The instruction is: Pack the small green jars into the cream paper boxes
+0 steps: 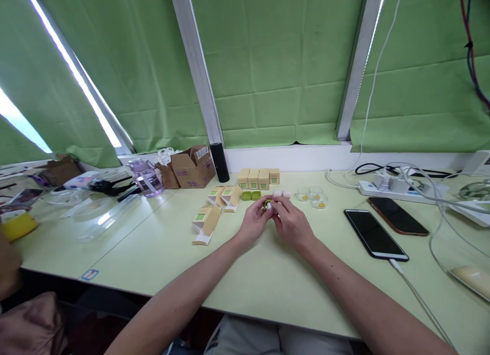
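My left hand [252,223] and my right hand [294,225] meet over the table, fingertips closed together around a small green-and-white round piece [268,205]. Fingers cover much of it, so its exact kind does not show. Just beyond the left fingers sit two green open containers [251,195]. Small white round pieces [282,194] lie behind my right hand. To its right are clear plastic cases [316,198] with yellow spots inside. Left of my hands lie three small beige cartons with open flaps, the nearest carton [206,222] on its side.
Several closed beige cartons [259,178] stand behind. At right are a white-edged phone [375,234], a second phone [398,216], a power strip [401,188] and trailing cables. A black cylinder [219,162], cardboard box [192,167] and purple bottle [145,178] stand left. Another person sits far left.
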